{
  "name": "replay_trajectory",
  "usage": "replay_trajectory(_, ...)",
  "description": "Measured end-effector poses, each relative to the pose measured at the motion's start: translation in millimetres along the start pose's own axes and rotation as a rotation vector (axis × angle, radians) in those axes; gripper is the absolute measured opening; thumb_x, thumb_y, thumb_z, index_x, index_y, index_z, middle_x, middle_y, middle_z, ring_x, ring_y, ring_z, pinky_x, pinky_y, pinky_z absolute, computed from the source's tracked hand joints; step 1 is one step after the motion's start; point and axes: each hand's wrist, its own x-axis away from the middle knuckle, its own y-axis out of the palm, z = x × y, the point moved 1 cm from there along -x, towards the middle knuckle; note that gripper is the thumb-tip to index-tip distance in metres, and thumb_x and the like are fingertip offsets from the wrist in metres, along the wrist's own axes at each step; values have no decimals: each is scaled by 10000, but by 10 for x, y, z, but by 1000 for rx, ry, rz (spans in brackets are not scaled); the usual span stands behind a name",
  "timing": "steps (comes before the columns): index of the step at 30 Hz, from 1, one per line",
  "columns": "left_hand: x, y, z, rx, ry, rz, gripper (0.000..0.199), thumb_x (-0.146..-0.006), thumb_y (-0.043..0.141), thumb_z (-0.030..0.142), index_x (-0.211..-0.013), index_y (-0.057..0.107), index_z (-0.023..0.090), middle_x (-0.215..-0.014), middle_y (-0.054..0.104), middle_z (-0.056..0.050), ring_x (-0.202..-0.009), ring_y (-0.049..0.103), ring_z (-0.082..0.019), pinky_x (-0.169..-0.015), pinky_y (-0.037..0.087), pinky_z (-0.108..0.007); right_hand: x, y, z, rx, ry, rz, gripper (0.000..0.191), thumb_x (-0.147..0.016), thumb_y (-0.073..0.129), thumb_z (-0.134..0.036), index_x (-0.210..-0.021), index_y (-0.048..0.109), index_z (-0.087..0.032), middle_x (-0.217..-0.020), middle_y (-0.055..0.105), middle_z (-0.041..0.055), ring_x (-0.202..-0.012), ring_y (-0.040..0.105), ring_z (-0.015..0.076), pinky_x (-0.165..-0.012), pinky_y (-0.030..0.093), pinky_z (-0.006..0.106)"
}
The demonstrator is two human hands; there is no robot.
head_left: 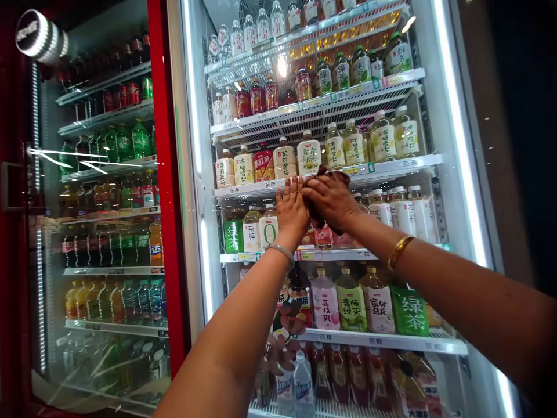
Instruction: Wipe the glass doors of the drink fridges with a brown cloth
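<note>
My left hand (pixel 292 208) lies with its fingers stretched out flat against the glass door (pixel 282 68) of a lit drinks fridge. Just to its right, my right hand (pixel 331 196) presses a crumpled dark brown cloth (pixel 342 176) against the same glass. The cloth bunches out above and below the fingers, and part of it is hidden under the palm. Both hands nearly touch, in front of a shelf edge in the middle of the fridge. Behind the glass stand rows of bottled drinks, such as a green tea bottle (pixel 310 152).
A second fridge (pixel 108 209) with soda and juice bottles stands on the left, bordered by a red frame (pixel 167 191). Bright light strips (pixel 461 133) run down the fridge sides. A faint reflection of a hand shows low in the glass.
</note>
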Motion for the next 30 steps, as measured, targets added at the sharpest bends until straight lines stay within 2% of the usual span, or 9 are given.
replay_trajectory(3,19,25,6,0,14,14,614,-1042,314,273,-1629,271,96,-1722,228,-106,-1619,119,-240,-1338,57,-483,-69,-12,138,-24,114,146,410,-990,506,-295,-1388,551,-208,-1419,575,115,-1292,493,285,-1129,403,461)
replay_trajectory(7,101,59,9,24,28,61,627,-1046,296,282,-1642,222,99,-1734,196,-95,-1622,89,-213,-1343,60,-442,187,10,-86,-37,71,234,453,-969,563,-308,-1401,522,-182,-1397,574,156,-1272,508,299,-1125,431,451)
replay_trajectory(12,180,1,-149,10,93,26,594,-1049,301,267,-1624,289,119,-1727,231,-72,-1615,137,-196,-1341,115,-398,42,92,-239,-41,-154,130,313,-1017,459,-233,-1284,622,-229,-1335,647,86,-1265,506,249,-1130,418,423)
replay_trajectory(15,264,-22,-249,-6,97,18,588,-1057,281,273,-1624,288,116,-1722,240,-82,-1613,147,-197,-1341,109,-413,-95,65,-91,-27,11,84,346,-995,487,-261,-1319,607,-249,-1393,616,85,-1313,485,283,-1172,350,523)
replay_trajectory(17,361,-26,-259,-9,62,20,594,-1065,282,305,-1633,267,131,-1724,227,-82,-1617,120,-204,-1341,96,-445,35,11,-83,0,203,116,409,-956,542,-274,-1360,582,-224,-1435,584,125,-1373,437,334,-1165,326,587)
replay_trajectory(19,466,-32,-233,-6,5,19,599,-1069,284,328,-1640,245,150,-1728,209,-73,-1619,86,-208,-1337,95,-476,305,-33,-205,16,254,90,459,-942,565,-288,-1391,567,-191,-1464,562,155,-1415,386,364,-1119,374,572)
replay_trajectory(23,626,-64,-185,5,-25,-21,603,-1057,308,285,-1640,237,148,-1734,178,-77,-1620,63,-217,-1330,102,-499,642,-70,-526,1,-2,-114,436,-984,509,-283,-1407,581,-204,-1471,580,126,-1372,420,337,-1026,437,493)
replay_trajectory(27,771,-76,-202,21,-14,-72,606,-1031,330,213,-1631,271,158,-1726,221,-75,-1617,105,-222,-1328,119,-494,323,-87,-457,-29,-214,-241,394,-1011,444,-225,-1362,619,-248,-1476,586,74,-1341,457,285,-1086,393,485)
replay_trajectory(30,883,-52,-189,15,-39,-68,604,-1040,328,249,-1635,263,163,-1729,211,-68,-1616,112,-227,-1329,104,-487,191,-81,-347,-13,48,-105,383,-1004,466,-250,-1357,616,-255,-1465,585,83,-1366,437,306,-1132,345,537)
